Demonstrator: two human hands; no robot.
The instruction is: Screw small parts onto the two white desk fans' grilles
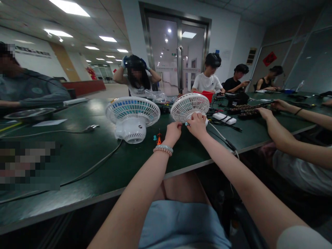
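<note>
Two white fans with round grilles are on the green table. The left fan [132, 129] has its motor housing toward me and its cord trails left. My right hand [198, 125] is at the back of the right fan [190, 103], its fingers pinched on a small teal piece [186, 124]. Close beside it, my left hand [173, 132] is closed with the fingertips together; whatever they hold is too small to make out. Left of that hand lies an orange-handled screwdriver [159, 139], with another small teal part [155, 137] next to it.
A white power strip [224, 118] with black cable lies right of the fans. A red bin [204, 95] and clear plastic bags [160, 97] are behind them. At right, another person's hands [267, 113] touch dark strips [246, 110]. Several people sit around the table.
</note>
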